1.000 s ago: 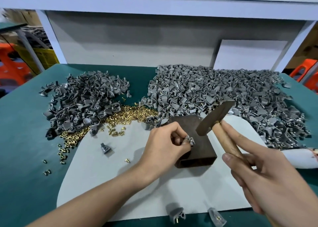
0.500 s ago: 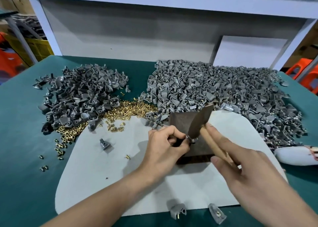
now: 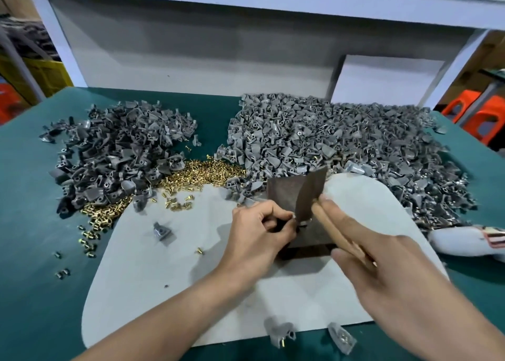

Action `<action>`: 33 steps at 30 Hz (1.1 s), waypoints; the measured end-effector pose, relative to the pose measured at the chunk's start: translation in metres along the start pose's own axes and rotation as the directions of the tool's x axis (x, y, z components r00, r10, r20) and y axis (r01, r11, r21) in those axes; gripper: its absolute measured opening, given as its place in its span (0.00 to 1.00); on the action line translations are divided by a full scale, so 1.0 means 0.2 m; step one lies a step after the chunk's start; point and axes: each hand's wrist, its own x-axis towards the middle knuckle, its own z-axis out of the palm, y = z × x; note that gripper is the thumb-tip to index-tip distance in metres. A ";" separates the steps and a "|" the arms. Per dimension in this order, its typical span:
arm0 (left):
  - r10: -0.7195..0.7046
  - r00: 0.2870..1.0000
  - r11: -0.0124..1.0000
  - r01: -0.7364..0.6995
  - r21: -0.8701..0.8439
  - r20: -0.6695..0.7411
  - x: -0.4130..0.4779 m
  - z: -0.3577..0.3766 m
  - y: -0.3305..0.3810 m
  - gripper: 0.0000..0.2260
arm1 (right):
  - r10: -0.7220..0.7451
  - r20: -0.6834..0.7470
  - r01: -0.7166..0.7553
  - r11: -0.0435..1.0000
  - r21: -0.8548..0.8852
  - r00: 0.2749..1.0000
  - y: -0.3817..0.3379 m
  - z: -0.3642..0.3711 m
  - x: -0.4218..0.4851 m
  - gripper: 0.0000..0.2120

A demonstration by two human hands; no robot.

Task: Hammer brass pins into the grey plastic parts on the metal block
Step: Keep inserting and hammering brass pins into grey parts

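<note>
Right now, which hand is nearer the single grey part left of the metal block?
Left. The left hand pinches a piece at the block, right of that part; the right hand, gripping the hammer, is farther right.

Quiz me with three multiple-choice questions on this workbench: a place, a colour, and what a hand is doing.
1. Where does the heap of brass pins lie? A) between the left grey heap and right grey heap B) on the metal block C) on the shelf
2. What colour is the table top? A) red B) teal green C) white
3. What does the right hand hold? A) nothing B) one pin C) the hammer handle
Answers: 1A, pins sit between both heaps; 2B, green surrounds the pale mat; 3C, its fingers grip the handle.
</note>
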 end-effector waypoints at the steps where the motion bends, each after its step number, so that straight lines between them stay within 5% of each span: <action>1: 0.002 1.000 1.000 -0.002 -0.012 0.007 0.00 0.00 0.00 0.13 | -0.007 0.023 0.008 1.000 -0.010 1.000 0.00 0.00 0.01 0.30; 9: -0.031 0.999 0.998 0.033 -0.060 0.030 0.00 -0.01 0.01 0.12 | -0.068 -0.078 0.065 0.997 -0.043 0.995 0.01 -0.02 0.01 0.28; 13: -0.001 1.000 1.000 0.002 -0.024 0.024 0.00 0.00 0.00 0.13 | -0.066 0.041 0.070 0.993 -0.094 0.997 -0.02 -0.01 0.01 0.30; 15: -0.020 0.999 0.996 0.023 -0.084 0.039 0.00 0.00 0.01 0.12 | -0.104 -0.055 0.103 0.995 -0.015 0.993 -0.01 -0.02 0.00 0.31; 20: -0.013 0.999 0.999 0.015 -0.051 0.029 0.00 0.00 0.00 0.11 | 0.031 -0.035 -0.034 0.996 -0.087 0.999 0.01 -0.03 0.00 0.28; 23: -0.032 0.999 0.999 0.033 -0.017 0.019 0.00 0.00 0.01 0.13 | 0.009 -0.255 0.053 0.970 0.236 0.967 0.04 -0.08 0.03 0.24; 25: -0.024 1.000 0.999 0.024 0.024 -0.012 0.00 -0.01 0.06 0.12 | 0.149 -0.241 0.029 0.794 0.608 0.959 0.10 -0.06 0.06 0.22; 27: -0.018 1.000 1.000 0.018 0.019 -0.003 0.01 -0.05 0.15 0.10 | 0.293 -0.075 -0.083 0.492 0.866 0.953 0.18 0.00 0.09 0.22; 30: 0.001 0.990 0.999 0.005 -0.042 0.139 0.00 -0.12 0.35 0.05 | 0.297 0.159 -0.189 0.072 0.979 0.942 0.31 0.10 0.11 0.22; 33: 0.035 0.951 0.992 0.005 -0.129 0.306 -0.05 -0.14 0.51 0.04 | 0.213 0.241 -0.223 -0.106 0.969 0.947 0.39 0.17 0.13 0.20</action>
